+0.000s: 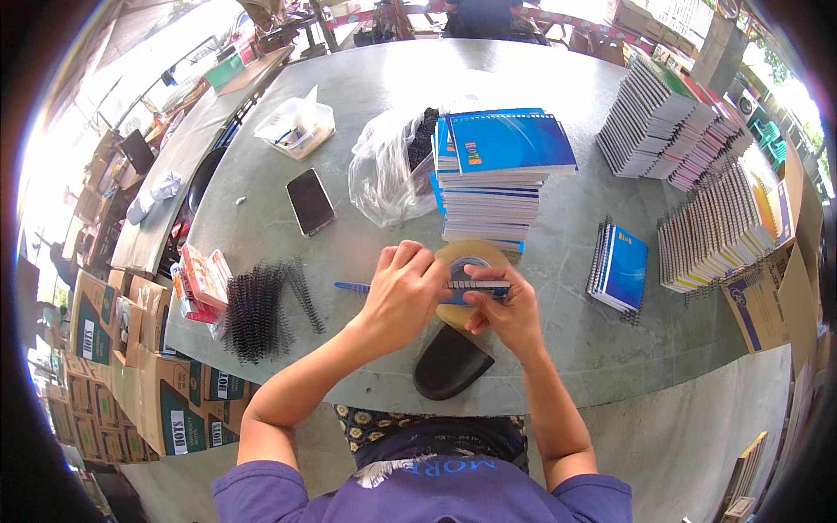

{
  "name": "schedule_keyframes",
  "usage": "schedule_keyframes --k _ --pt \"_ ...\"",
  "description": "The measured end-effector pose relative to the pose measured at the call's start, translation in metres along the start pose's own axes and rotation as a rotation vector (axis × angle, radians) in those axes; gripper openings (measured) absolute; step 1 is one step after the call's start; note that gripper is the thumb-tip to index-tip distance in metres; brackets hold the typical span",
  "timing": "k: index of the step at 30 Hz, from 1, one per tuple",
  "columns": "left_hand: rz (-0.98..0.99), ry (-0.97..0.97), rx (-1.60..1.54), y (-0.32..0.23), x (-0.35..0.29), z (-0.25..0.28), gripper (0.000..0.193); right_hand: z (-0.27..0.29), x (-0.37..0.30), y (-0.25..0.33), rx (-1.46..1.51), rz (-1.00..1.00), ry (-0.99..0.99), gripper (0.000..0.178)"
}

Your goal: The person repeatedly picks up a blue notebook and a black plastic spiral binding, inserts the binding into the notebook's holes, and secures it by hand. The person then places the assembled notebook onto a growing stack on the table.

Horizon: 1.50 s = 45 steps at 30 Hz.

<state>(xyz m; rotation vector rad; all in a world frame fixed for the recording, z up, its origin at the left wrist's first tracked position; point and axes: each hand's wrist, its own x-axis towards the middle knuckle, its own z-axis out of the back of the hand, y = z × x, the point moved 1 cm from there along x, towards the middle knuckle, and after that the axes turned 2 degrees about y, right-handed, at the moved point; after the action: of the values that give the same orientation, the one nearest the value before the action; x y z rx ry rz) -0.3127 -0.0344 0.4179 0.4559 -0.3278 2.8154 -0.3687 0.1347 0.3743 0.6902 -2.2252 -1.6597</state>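
Near the table's front, a thin blue-covered notebook (478, 284) is held edge-on, its spine with a row of dark coil loops facing up. My right hand (506, 314) grips its right end between thumb and fingers. At its left end, my left hand (403, 292) is closed with fingertips pinched together; what lies inside them is hidden. A thin blue stick-like thing (351, 287) pokes out left of that hand. Beneath the hands lies a big roll of yellowish tape (466, 253), partly covered. A black rounded flat piece (452, 364) lies just in front.
Behind my hands rises a tall stack of blue notebooks (506, 148), beside a clear plastic bag (388, 174). Black spiral coils (257, 314) and a phone (310, 202) lie left. A plastic tub (296, 126) stands farther back. Bound notebooks (621, 266) and a carton (772, 288) occupy the right.
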Motion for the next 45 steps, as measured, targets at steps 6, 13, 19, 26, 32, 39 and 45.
schedule_keyframes --k 6,13,19,26,32,39,45 --pt "-0.007 -0.052 -0.054 -0.008 0.007 0.002 0.023 0.002 -0.001 0.000 0.078 -0.005 0.041 0.018" --pt "0.031 -0.075 -0.099 -0.014 0.010 0.006 0.023 0.008 0.000 -0.005 -0.003 0.106 0.085 0.014" --pt "0.004 -0.066 -0.080 -0.013 0.012 0.004 0.026 0.009 -0.001 -0.015 0.080 0.025 0.081 0.016" --pt "-0.020 -0.015 -0.078 -0.007 0.010 0.001 0.027 0.002 -0.008 -0.002 0.179 0.059 0.031 0.019" --pt "0.024 -0.006 -0.144 -0.015 0.011 0.000 0.027 0.003 -0.005 -0.006 0.188 0.129 0.023 0.019" --pt "0.029 -0.038 -0.128 -0.017 0.015 0.003 0.027 0.014 -0.009 -0.016 -0.203 0.301 -0.065 0.019" --pt "-0.072 0.000 -0.166 -0.019 0.013 0.004 0.014 0.016 -0.016 -0.014 -0.320 0.299 -0.026 0.016"
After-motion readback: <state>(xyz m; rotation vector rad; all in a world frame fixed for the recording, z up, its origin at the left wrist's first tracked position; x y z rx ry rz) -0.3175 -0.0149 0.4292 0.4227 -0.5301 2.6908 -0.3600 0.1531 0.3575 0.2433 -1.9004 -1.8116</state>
